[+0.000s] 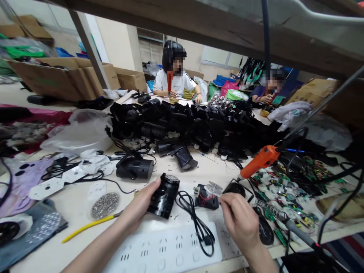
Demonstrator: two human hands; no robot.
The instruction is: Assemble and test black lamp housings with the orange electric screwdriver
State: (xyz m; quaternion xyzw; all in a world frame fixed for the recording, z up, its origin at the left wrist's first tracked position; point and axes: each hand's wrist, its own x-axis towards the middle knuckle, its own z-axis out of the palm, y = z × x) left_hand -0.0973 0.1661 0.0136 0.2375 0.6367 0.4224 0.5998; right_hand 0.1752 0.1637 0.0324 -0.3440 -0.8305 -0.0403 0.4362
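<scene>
L hand (141, 204) grips housing (164, 195), bench edge near.

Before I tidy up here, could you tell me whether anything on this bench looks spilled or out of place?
Yes: small green circuit boards lie scattered loose along the bench's right side, tangled with wires. The left hand holds a black housing; nothing there looks damaged.
</scene>
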